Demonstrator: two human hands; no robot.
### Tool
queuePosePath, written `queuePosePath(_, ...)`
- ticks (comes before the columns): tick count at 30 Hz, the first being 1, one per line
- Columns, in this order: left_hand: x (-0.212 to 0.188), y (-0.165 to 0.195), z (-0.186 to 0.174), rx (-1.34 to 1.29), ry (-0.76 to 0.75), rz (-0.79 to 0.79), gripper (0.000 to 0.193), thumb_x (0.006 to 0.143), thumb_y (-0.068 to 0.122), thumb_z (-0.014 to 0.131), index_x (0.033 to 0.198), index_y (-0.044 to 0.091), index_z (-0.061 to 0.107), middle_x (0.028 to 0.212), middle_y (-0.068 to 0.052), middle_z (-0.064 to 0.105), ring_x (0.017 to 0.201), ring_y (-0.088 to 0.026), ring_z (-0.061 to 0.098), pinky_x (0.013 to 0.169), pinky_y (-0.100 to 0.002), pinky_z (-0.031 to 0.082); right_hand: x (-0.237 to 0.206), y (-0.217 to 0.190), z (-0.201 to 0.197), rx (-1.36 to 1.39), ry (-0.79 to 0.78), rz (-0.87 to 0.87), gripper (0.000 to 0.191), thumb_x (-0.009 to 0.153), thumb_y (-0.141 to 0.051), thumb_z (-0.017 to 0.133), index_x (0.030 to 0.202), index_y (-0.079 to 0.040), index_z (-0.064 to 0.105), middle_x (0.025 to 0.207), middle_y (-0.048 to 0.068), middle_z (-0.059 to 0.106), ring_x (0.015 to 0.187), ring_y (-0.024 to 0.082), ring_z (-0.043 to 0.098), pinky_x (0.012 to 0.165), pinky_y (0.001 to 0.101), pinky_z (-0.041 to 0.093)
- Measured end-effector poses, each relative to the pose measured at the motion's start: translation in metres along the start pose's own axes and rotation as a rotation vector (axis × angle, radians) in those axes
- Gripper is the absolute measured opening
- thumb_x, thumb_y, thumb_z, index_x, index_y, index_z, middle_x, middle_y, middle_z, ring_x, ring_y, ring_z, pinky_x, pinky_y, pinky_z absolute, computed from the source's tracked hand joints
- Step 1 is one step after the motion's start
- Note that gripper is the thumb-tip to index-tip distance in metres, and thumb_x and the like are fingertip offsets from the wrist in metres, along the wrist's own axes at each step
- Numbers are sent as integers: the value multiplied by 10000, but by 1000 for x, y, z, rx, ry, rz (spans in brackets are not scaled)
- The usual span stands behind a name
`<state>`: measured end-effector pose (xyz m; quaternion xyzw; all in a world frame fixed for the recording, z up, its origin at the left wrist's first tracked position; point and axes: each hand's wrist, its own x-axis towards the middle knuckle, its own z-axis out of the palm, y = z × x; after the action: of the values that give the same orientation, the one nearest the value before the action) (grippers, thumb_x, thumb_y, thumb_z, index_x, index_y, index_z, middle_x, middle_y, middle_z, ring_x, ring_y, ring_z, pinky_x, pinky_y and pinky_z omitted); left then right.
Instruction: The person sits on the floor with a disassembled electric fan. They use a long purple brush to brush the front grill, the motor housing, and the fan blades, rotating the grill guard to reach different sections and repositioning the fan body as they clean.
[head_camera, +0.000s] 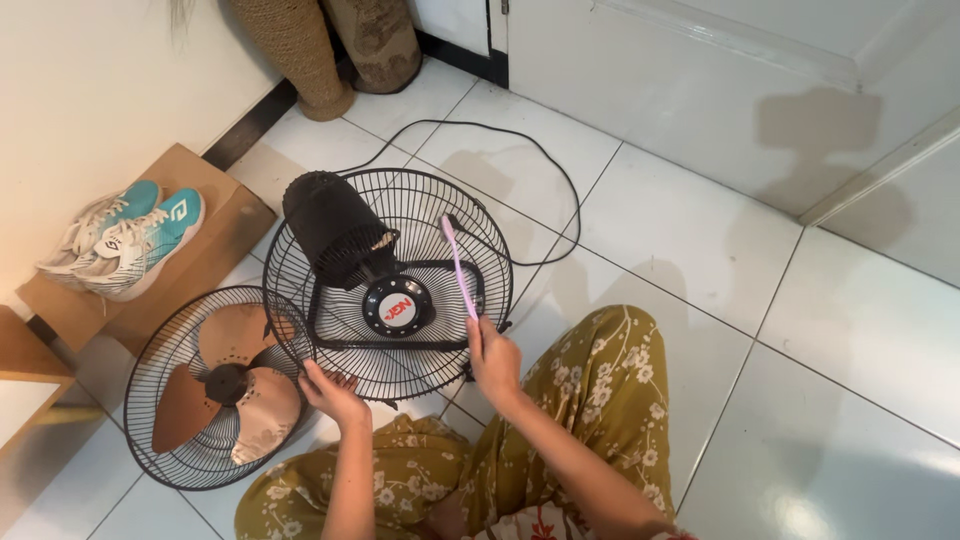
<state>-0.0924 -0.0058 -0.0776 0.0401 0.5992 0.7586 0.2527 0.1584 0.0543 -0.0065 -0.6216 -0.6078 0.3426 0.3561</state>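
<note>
A view from above looks down on a white tiled floor (700, 230) where a person sits with knees bent, wearing mustard-yellow trousers with a white flower print (590, 400). A pale wall runs along the left and a white door or panel (700, 80) fills the upper right. Directly in front of the person lies a black wire fan guard with its motor housing (335, 235) attached, the dark cylindrical motor tilting up toward the upper left and a round black hub with a red and white label (398, 305) sitting at the middle of the grille. A black power cord (500, 130) loops away from it across the tiles. To the left, touching and partly overlapped by that guard, lies a second black wire fan guard (160, 440) with a brown, dusty three-blade fan propeller (235, 385) resting inside it. Further left, a flat cardboard box (190, 265) sits by the wall with a pair of teal and white sneakers (120, 240) on top. Two woven, textured pot bases (335, 45) stand at the top near the wall. The right hand (493, 355) is closed around the handle of a pink toothbrush (458, 265), whose head reaches over the grille wires above the hub. The left hand (335, 392) rests with loosely curled fingers on the near rim of the central guard, steadying it.
</note>
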Motion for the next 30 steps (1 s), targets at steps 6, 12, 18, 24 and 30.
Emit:
queuePosePath(6, -2, -2, 1, 6, 20, -21, 615, 968, 566, 609, 1386, 149, 436, 923, 17, 501, 774, -89, 484, 622, -272, 456, -11, 2, -4, -10, 88, -151, 377, 1067, -379, 466, 928, -58, 609, 569, 119, 594, 457, 290, 587, 458, 441, 455)
queuePosePath(12, -5, -2, 4, -42, -33, 28, 495, 1010, 526, 616, 1227, 101, 484, 884, 23, 489, 741, -82, 476, 591, -258, 408, -7, -1, -6, -31, 31, 37, 337, 1089, -352, 475, 978, -64, 610, 550, 167, 597, 464, 344, 580, 471, 476, 447)
queuePosePath(18, -9, -5, 9, -37, -13, -2, 384, 990, 497, 608, 1124, 155, 494, 808, 70, 469, 681, -46, 460, 557, -231, 397, 1, 9, -2, -89, -37, -11, 302, 1060, -348, 443, 1029, -96, 607, 547, 142, 617, 456, 324, 625, 469, 456, 482)
queuePosePath(24, -8, -8, 12, -100, -32, 5, 391, 998, 487, 642, 1061, 146, 461, 778, 61, 385, 658, -48, 387, 543, -240, 338, 18, 15, -9, -155, 45, -212, 343, 1068, -369, 487, 939, -68, 591, 581, 163, 611, 546, 418, 609, 508, 508, 460)
queuePosePath(30, -13, -4, 18, -66, -51, 23, 373, 1002, 475, 638, 1029, 143, 470, 783, 73, 413, 663, -40, 407, 558, -236, 357, 26, 17, -3, -190, 39, -190, 318, 1058, -354, 482, 982, -84, 631, 554, 153, 605, 484, 386, 622, 471, 512, 475)
